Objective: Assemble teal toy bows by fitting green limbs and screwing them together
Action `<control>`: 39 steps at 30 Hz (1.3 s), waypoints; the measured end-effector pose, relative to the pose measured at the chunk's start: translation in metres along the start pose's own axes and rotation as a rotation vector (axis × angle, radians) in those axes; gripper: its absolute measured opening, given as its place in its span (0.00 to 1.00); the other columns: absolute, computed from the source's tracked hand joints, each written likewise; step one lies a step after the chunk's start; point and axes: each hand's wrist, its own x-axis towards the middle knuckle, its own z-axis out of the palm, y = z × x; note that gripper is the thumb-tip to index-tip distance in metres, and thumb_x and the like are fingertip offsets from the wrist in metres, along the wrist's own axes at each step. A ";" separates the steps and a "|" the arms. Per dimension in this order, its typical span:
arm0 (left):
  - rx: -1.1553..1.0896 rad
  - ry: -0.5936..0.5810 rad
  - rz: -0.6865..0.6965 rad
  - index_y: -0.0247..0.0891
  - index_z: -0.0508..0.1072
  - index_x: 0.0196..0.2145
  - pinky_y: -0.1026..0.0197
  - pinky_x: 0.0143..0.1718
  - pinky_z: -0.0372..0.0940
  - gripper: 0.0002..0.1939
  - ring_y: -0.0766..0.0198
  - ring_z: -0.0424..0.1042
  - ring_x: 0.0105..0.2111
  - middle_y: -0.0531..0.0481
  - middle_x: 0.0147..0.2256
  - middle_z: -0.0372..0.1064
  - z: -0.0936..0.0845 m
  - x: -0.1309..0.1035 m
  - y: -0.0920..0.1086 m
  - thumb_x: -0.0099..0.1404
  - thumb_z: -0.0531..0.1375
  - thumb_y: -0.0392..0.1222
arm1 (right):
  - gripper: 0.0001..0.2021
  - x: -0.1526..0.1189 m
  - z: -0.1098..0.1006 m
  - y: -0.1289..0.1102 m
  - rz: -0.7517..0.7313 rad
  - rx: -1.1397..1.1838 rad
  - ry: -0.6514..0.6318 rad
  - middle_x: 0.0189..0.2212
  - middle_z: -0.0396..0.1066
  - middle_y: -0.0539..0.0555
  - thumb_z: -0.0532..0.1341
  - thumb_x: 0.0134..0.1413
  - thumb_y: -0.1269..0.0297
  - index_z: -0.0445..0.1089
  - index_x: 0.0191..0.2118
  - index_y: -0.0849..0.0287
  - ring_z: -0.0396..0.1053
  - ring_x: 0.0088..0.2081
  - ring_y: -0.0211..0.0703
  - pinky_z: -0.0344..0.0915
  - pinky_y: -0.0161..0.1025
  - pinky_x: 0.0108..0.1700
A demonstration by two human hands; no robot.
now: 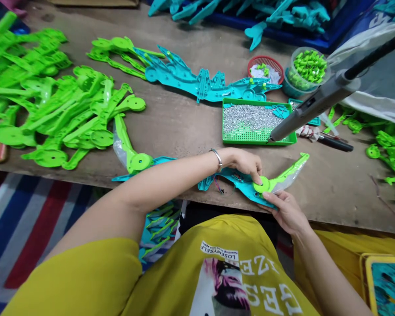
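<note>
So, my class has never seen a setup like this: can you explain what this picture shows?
No robot here: a person works bare-handed, filmed forward and down by a camera worn on the head. The left hand touches the round end of a bright green plastic arm; the right hand holds the edge of the long turquoise plastic piece beneath it. On the brown tabletop lie a heap of bright green plastic parts and a rectangular green plastic tray of small silvery metal pieces.

From where I stand, the tabletop (184,127) looks like dull wood. At its front edge, the teal shell (245,188) is satiny plastic, the lime arm (284,174) smooth plastic with a glossy translucent strip (289,181). Metal bits (245,116) glint in a perforated plastic basket (260,142).
</note>
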 end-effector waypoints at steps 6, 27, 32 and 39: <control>0.023 0.046 -0.026 0.34 0.80 0.33 0.60 0.38 0.65 0.14 0.59 0.69 0.36 0.48 0.30 0.76 0.004 -0.001 0.003 0.52 0.69 0.48 | 0.13 0.000 -0.003 0.009 0.006 -0.008 -0.009 0.32 0.81 0.54 0.76 0.43 0.55 0.80 0.32 0.58 0.79 0.32 0.43 0.79 0.39 0.38; 0.424 0.506 -0.046 0.36 0.79 0.44 0.58 0.39 0.62 0.15 0.55 0.72 0.39 0.44 0.40 0.77 0.031 -0.034 0.008 0.61 0.67 0.46 | 0.31 0.023 -0.025 -0.088 -0.966 -0.525 0.358 0.47 0.73 0.54 0.75 0.44 0.57 0.67 0.55 0.50 0.72 0.49 0.46 0.71 0.46 0.53; 0.761 0.977 0.162 0.40 0.76 0.44 0.51 0.47 0.65 0.10 0.54 0.71 0.45 0.44 0.44 0.74 0.104 -0.040 0.002 0.71 0.59 0.45 | 0.38 0.072 0.019 -0.113 -1.075 -0.534 0.182 0.49 0.71 0.52 0.76 0.39 0.57 0.60 0.57 0.46 0.73 0.47 0.46 0.73 0.49 0.49; 0.959 1.255 0.295 0.34 0.71 0.56 0.43 0.64 0.53 0.18 0.50 0.65 0.60 0.41 0.58 0.71 0.154 -0.018 -0.031 0.71 0.59 0.43 | 0.25 0.079 0.028 -0.154 -1.062 -0.429 0.071 0.31 0.75 0.47 0.66 0.43 0.69 0.67 0.50 0.52 0.74 0.33 0.43 0.72 0.42 0.33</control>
